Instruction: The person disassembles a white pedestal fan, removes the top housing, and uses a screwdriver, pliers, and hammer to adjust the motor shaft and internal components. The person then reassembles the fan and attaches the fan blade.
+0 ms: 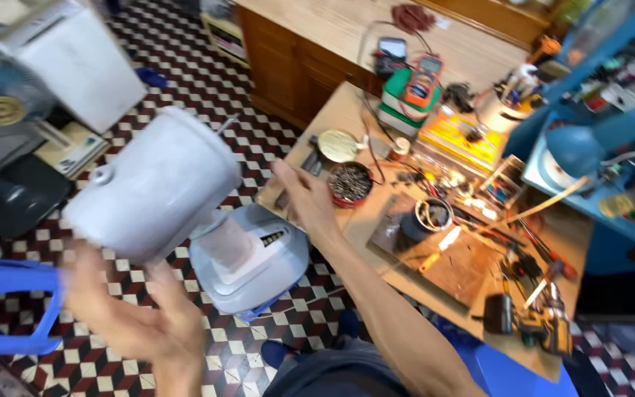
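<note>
My left hand (pixel 137 320) reaches up from below and cups the lower end of a white fan motor housing (pixel 156 184), which tilts to the upper right. The housing joins by a short neck to a pale blue fan base (pixel 259 268) above the tiled floor. My right hand (pixel 304 197) stretches forward with its fingers apart and holds nothing. It hovers at the near left edge of the wooden workbench (pixel 347 103), just left of a round red tin full of screws (pixel 350 182).
The bench carries an orange multimeter (pixel 424 77), a round brass lid (pixel 338 145), a dark cup with a wire coil (pixel 429 217), loose tools and a cordless drill (pixel 545 323). A blue stool (pixel 9 301), a desk fan (pixel 1 106) and a white box (pixel 75 59) stand at left.
</note>
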